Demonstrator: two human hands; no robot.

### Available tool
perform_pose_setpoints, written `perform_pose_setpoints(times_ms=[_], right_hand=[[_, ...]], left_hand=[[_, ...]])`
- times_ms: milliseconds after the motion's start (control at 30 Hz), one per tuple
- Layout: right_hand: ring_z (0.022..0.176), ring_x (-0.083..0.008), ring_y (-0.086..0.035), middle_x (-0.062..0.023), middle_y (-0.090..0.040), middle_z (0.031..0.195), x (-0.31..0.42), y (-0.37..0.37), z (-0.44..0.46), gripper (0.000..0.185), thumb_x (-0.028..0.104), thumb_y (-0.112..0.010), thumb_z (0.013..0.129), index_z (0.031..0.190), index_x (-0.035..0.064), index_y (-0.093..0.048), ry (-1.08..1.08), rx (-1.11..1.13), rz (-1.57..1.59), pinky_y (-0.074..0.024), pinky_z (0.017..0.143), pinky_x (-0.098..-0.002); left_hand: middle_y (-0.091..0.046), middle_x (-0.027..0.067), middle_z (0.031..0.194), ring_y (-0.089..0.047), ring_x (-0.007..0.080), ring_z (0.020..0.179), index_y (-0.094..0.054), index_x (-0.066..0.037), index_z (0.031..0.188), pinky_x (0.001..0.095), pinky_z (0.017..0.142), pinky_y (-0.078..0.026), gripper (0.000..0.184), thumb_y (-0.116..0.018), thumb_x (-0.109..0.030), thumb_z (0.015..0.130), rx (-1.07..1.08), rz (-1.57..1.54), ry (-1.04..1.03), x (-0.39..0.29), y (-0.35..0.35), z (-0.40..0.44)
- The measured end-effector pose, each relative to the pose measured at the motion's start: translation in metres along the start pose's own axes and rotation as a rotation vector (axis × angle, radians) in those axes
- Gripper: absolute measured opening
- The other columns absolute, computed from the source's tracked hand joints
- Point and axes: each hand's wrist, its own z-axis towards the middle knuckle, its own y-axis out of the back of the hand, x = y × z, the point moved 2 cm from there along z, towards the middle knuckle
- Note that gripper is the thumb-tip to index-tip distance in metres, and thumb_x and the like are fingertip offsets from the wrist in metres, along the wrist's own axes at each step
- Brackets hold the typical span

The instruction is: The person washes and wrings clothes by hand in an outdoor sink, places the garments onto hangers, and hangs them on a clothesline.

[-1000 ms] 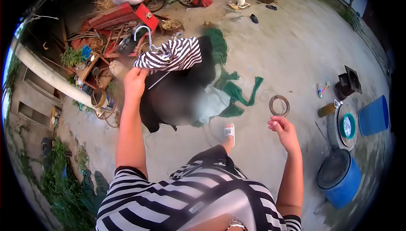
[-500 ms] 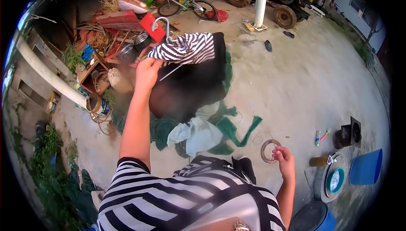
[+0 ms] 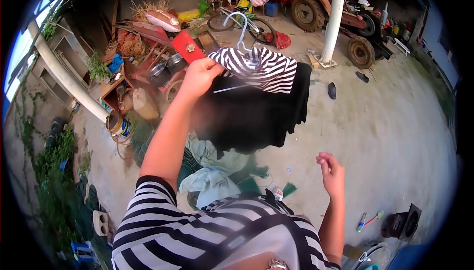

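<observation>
My left hand (image 3: 202, 76) pinches the left shoulder of a black-and-white striped garment (image 3: 264, 71), held up in front of me. The white hook of a hanger (image 3: 241, 25) sticks up from its neck, and a thin white bar shows below the striped cloth. Black cloth (image 3: 252, 117) hangs down under the stripes. My right hand (image 3: 332, 168) is raised at the right, apart from the garment, with its fingers curled together; whether anything small is between them cannot be made out.
Pale cloths (image 3: 210, 183) and green netting lie on the ground below. A white post (image 3: 334, 23) rises beyond the garment, near a tractor wheel (image 3: 361, 52) and a bicycle (image 3: 261, 29). Wooden and red scrap lies at the left. A black shoe (image 3: 332, 91) is on the concrete.
The view has swung, bringing more of the tractor into sight. My left hand and the garment have moved right in the picture, and the black cloth hangs more spread out.
</observation>
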Motion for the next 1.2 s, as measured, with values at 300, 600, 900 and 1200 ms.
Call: perform_pose_setpoints(times_ms=[300,600,900,1200], right_hand=[[0.123,-0.0347,-0.056,-0.0134,-0.062,0.132,0.070,0.094,0.275,0.046,-0.001,-0.067,0.087,0.131,0.0044,-0.058,0.706,-0.256,-0.380,-0.0453,0.104,-0.0420],[0.110,-0.0364,-0.061,-0.0151,-0.067,0.118,0.071,0.075,0.457,0.038,0.017,-0.070,0.090,0.124,0.0038,-0.062,0.689,-0.001,-0.531,-0.0496,0.094,-0.0431],[0.074,-0.0329,-0.066,-0.0121,-0.069,0.080,0.090,0.020,0.622,0.018,0.022,-0.069,0.089,0.104,0.0132,-0.071,0.427,-0.028,-0.355,-0.0520,0.072,-0.0396],[0.070,-0.0091,-0.058,-0.0033,-0.066,0.074,0.142,-0.039,0.781,0.015,0.013,-0.065,0.095,0.106,0.0043,-0.070,0.546,0.008,-0.151,-0.0491,0.069,-0.0278]], left_hand=[[-0.069,-0.0033,0.087,-0.058,0.0062,0.082,-0.071,0.004,0.100,0.0249,0.077,-0.047,0.017,-0.066,-0.011,0.094,0.030,-0.005,0.054,0.018,-0.125,0.155],[-0.072,0.0000,0.087,-0.062,0.0083,0.083,-0.072,0.005,0.099,0.0260,0.079,-0.049,0.020,-0.066,-0.013,0.092,0.117,-0.057,0.001,0.080,-0.189,0.271],[-0.068,0.0088,0.097,-0.063,0.0253,0.097,-0.072,-0.004,0.103,0.0382,0.092,-0.046,0.020,-0.071,-0.017,0.087,-0.221,0.811,-0.391,0.113,-0.165,0.399],[-0.067,0.0069,0.110,-0.066,0.0152,0.095,-0.059,-0.002,0.124,0.0298,0.087,-0.055,0.027,-0.064,-0.013,0.100,-0.219,-0.303,0.206,0.259,-0.178,0.445]])
